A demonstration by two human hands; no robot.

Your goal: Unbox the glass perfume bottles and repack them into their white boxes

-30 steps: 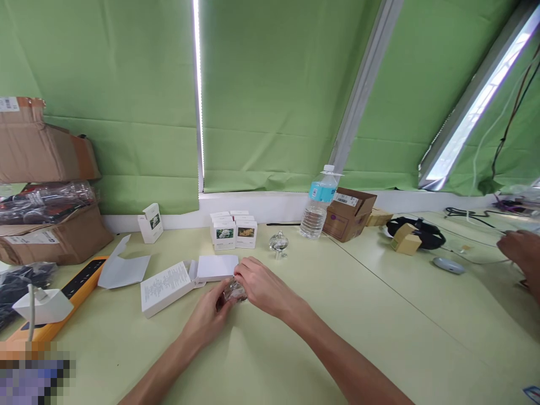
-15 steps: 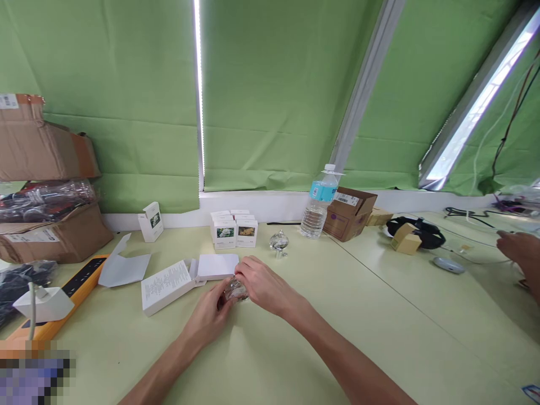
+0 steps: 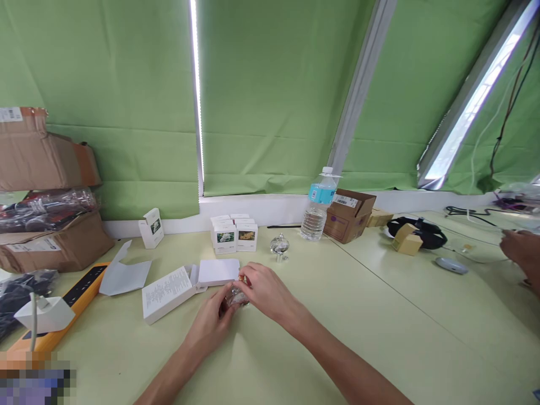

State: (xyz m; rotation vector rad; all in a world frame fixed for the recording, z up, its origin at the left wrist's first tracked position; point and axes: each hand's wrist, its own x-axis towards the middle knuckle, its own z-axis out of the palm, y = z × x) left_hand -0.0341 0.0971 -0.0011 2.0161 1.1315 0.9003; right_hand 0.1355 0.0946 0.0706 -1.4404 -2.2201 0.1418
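My right fingers [image 3: 252, 277] are pressed together and curve down over a small clear glass piece [image 3: 235, 297], and my left fingers [image 3: 220, 306] close against it from the lower left, so the piece is pinched between both hands, just above the pale green table [image 3: 379, 320]. Its long axis appears to lie roughly level, but my fingers and the blur hide which way it points. A small gold-coloured fitting [image 3: 241, 278] shows at my right fingertips. Just left of my hands lie an open white box [image 3: 166, 293] with fine printed text, too small to read, and a white card panel [image 3: 218, 271], which my right hand nearly touches. Beyond them stand a cluster of white boxes [image 3: 233, 233] printed with plant pictures and a second glass piece [image 3: 279, 246], upright on its small foot. Further right are a water bottle [image 3: 315, 212] with a blue label and a cardboard carton [image 3: 349, 216] bearing a barcode sticker, unreadable at this size. At the right edge, a co-worker's hand [image 3: 522, 253] is well apart from mine.
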